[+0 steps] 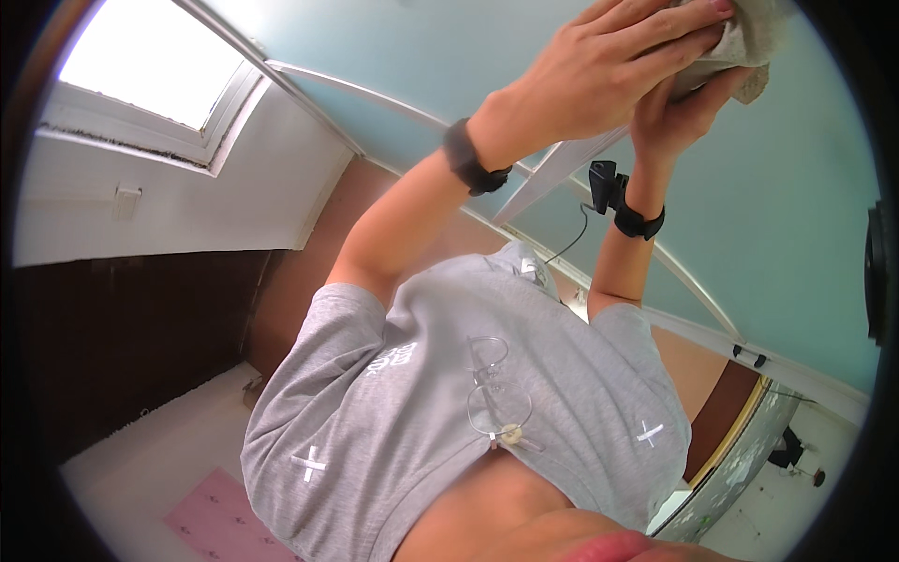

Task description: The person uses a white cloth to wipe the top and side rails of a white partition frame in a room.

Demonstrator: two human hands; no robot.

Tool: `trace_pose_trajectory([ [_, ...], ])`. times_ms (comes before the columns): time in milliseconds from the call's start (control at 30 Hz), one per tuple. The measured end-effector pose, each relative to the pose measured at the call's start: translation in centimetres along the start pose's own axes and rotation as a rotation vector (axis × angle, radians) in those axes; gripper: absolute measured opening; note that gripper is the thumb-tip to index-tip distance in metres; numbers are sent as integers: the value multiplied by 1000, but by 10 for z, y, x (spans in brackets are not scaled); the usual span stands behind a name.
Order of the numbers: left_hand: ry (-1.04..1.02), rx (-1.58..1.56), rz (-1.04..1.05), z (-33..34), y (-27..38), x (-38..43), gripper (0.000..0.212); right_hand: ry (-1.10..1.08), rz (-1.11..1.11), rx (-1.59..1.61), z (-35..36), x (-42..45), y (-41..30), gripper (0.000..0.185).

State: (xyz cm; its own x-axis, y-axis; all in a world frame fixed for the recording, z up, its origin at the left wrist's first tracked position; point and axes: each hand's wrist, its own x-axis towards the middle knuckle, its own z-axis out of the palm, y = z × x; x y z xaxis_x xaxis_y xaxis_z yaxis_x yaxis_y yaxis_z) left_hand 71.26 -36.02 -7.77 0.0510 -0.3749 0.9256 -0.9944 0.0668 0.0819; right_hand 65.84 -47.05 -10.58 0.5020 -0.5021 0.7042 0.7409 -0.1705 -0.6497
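Both my arms reach toward the upper right. My left hand (604, 63) lies with its fingers over a bunched greyish-beige cloth (755, 35), its back toward me. On the other side of the bundle, my right hand (674, 126) grips it from below, partly hidden behind the left. A brownish rough piece (753, 84) pokes out under the cloth; I cannot tell whether it belongs to it. Each wrist wears a black band; the right one carries a small black device (602, 184) with a thin cable (579, 235). The top of the bundle runs out of view.
Behind the hands stretches a pale teal surface (772, 211) with white strips. A bright window (154, 63) is at upper left, a dark brown panel (140, 337) below it. Glasses (500, 407) hang from my grey shirt (435, 421). A black object (874, 274) shows at the right rim.
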Motion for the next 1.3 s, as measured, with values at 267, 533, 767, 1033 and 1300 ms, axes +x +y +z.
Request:
trace_pose_trajectory([
  [267, 8, 39, 9, -2, 6, -14, 41, 49, -77, -79, -7, -17, 6, 55],
  [533, -164, 171, -123, 15, 25, -113, 36, 79, 33, -270, -41, -111, 63, 76],
  [767, -376, 134, -65, 22, 5, -215, 36, -107, -16, -681, -66, -227, 111, 65],
  [1033, -333, 194, 45, 3, -2, -135, 40, -127, -157, -749, -49, -153, 68, 60],
  [1300, -172, 246, 32, -35, 8, -14, 51, 51, -230, -123, -13, -52, 18, 78],
])
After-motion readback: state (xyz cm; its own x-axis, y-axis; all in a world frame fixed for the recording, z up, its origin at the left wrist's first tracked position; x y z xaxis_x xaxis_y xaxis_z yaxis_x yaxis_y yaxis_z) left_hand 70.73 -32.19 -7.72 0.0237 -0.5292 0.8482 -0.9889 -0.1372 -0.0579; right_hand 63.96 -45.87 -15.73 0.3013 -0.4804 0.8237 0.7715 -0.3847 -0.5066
